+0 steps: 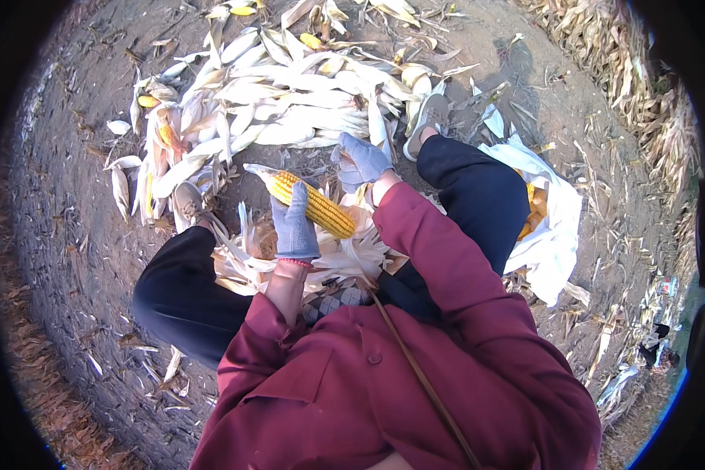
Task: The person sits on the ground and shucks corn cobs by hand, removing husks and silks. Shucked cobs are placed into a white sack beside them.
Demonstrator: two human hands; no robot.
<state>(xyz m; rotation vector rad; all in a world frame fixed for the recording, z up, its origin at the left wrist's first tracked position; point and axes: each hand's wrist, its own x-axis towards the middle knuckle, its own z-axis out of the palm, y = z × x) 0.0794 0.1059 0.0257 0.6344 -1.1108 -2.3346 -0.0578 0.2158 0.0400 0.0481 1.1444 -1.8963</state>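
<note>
A yellow ear of corn [323,210], bare of husk apart from a pale bit at its upper left end, lies tilted in my left hand [295,226], which wears a grey knitted glove. My right hand [359,163], gloved alike, is up and to the right of the ear, apart from it. Its fingers are curled; whether they hold something small cannot be told. Beyond both hands lies a heap of unhusked ears [294,100] in pale husks. Loose husks [352,255] cover the ground between my legs.
To my right, beside the knee, a white sack [555,235] lies with yellow ears [534,208] in its mouth. My shoes [430,120] flank the heap. Dry stalks and leaves [611,59] are piled at the upper right. Scattered husk pieces lie on the bare soil.
</note>
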